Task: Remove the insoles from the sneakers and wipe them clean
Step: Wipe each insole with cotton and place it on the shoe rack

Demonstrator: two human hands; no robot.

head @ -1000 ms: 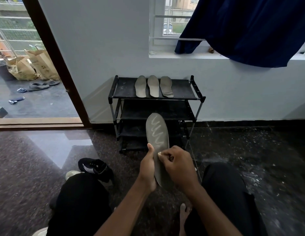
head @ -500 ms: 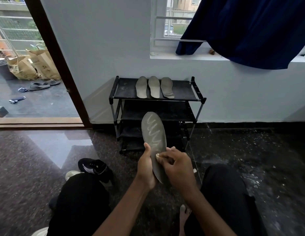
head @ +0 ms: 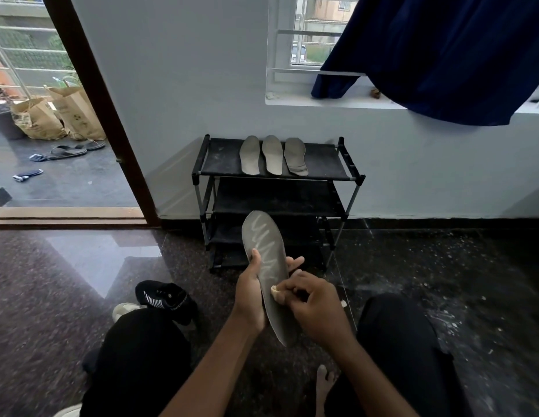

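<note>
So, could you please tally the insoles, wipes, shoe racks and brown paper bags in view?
Insoles: 4, three on the shoe rack, one gripped by the left hand.
Wipes: 1, pinched in the right hand.
Shoe racks: 1.
Brown paper bags: 2.
Total: 8.

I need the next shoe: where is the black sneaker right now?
In the head view, the black sneaker lies on the floor at lower left, just beyond the person's left knee and left of the left hand holding the insole.
</note>
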